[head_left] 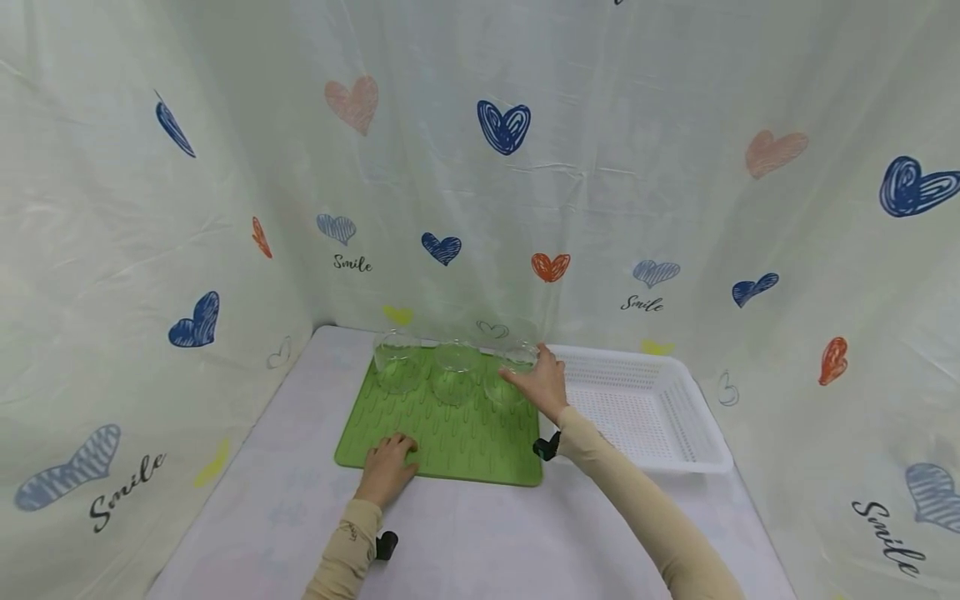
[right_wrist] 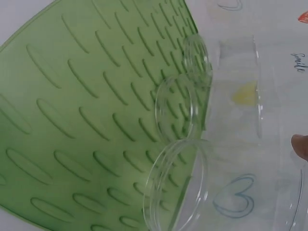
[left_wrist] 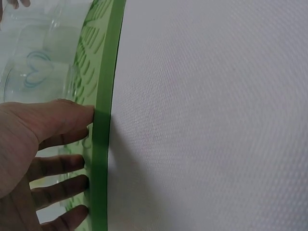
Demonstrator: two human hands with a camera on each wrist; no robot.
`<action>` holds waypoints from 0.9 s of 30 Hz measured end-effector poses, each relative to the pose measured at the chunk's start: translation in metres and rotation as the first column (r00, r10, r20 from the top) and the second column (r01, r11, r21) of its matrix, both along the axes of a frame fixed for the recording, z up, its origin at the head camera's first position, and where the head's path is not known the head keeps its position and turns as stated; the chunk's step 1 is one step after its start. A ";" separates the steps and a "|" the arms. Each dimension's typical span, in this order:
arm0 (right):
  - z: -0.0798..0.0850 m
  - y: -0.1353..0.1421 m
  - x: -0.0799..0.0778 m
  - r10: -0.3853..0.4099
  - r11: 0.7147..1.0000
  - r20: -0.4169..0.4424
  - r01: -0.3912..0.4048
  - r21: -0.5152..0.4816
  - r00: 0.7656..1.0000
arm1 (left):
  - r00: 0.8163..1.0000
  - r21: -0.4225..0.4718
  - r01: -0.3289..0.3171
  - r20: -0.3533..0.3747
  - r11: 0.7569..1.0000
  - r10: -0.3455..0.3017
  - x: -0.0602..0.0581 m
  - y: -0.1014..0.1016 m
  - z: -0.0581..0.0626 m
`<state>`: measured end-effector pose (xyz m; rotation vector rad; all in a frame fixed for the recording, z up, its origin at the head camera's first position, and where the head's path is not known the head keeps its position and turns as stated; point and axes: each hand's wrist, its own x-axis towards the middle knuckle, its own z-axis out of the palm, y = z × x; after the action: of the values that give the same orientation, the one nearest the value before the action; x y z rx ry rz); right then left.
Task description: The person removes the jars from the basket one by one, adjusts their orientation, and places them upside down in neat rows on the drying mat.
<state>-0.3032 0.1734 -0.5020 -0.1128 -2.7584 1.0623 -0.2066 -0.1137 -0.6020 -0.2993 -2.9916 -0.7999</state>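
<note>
Three clear glass cups stand in a row along the back of a green ridged mat [head_left: 465,454]. My right hand [head_left: 546,385] is at the rightmost cup [head_left: 504,390], with the thumb on its near side and fingers on its far side. In the right wrist view this cup [right_wrist: 175,192] is closest, and only one fingertip [right_wrist: 300,146] shows beside its wall. The middle cup [head_left: 454,385] and left cup [head_left: 397,375] stand apart from the hands. My left hand [head_left: 387,468] rests at the mat's front edge, its fingers loosely extended; the thumb touches the rim [left_wrist: 102,144].
A white perforated plastic basket [head_left: 705,433] stands directly right of the mat. Under everything lies a white tablecloth [head_left: 480,542]. A pale curtain [head_left: 675,208] printed with hearts encloses the back and both sides.
</note>
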 end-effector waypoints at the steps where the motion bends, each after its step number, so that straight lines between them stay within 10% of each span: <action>1: -0.002 0.000 -0.002 -0.004 1.000 -0.003 0.004 0.022 1.000 | 1.000 0.003 0.000 0.001 1.000 0.000 0.000 0.000 0.000; 27: -0.032 -0.005 -0.016 0.052 0.978 -0.038 -0.043 0.204 0.998 | 1.000 0.043 -0.003 0.005 0.999 0.003 -0.001 -0.002 -0.002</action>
<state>-0.3192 0.1683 -0.5341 0.0041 -2.8234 0.7761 -0.2076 -0.1161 -0.6039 -0.2917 -2.9745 -0.8644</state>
